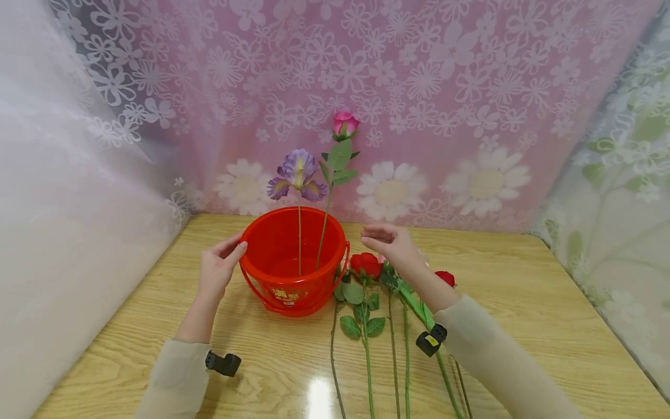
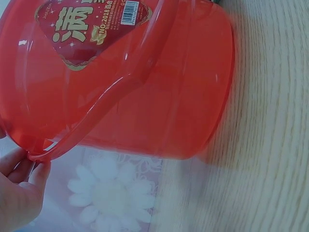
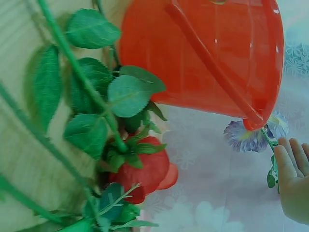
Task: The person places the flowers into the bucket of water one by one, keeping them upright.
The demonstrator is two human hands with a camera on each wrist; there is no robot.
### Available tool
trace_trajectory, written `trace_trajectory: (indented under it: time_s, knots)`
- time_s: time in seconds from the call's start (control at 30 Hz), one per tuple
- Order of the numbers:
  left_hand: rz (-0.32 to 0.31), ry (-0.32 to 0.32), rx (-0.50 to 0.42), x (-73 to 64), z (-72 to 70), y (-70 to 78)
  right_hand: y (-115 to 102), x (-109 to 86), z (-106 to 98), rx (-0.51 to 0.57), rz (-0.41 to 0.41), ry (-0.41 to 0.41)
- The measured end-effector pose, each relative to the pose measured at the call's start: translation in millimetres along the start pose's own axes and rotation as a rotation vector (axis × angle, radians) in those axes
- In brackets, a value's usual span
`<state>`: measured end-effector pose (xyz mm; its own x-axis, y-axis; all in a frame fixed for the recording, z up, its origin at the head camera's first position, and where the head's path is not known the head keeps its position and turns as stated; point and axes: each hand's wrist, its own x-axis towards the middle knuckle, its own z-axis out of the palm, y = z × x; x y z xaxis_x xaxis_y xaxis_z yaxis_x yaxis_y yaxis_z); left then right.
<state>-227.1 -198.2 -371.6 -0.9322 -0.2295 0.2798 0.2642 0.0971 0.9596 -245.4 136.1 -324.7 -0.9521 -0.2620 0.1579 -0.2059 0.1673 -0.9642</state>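
A red plastic bucket [image 1: 290, 297] stands on the table, its handle hanging down at the front. My left hand [image 1: 216, 267] pinches the bucket's rim by the left handle joint; the left wrist view shows thumb and fingertips [image 2: 41, 174] at that joint. Inside the bucket lean a purple iris [image 1: 299, 174] and a pink rose [image 1: 345, 125], their blooms above the rim. To the right of the bucket my right hand [image 1: 394, 247] is raised with fingers extended and holds nothing. Below it, a red rose [image 1: 366, 265] lies beside the bucket.
Several long-stemmed flowers lie on the wooden table [image 1: 523, 314] right of the bucket, stems toward the front edge, among them another red bloom [image 1: 445, 277] partly behind my right forearm. A pink floral curtain [image 1: 419, 105] hangs along the back.
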Motion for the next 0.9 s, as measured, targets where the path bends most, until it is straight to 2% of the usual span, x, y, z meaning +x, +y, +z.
trace_trajectory:
  time_s: [0.4, 0.7, 0.9]
  knots:
    - [0.000, 0.007, 0.036, 1.2, -1.1, -3.0, 16.3, -33.4, -23.8, -0.038, 0.072, 0.021]
    - [0.030, 0.009, 0.010, 2.8, -1.1, -2.2, 29.1, -52.5, -46.9, -0.058, 0.065, 0.048]
    - [0.027, 0.003, 0.008, 2.3, -1.3, -3.4, 36.9, -62.7, -55.6, -0.105, 0.071, 0.078]
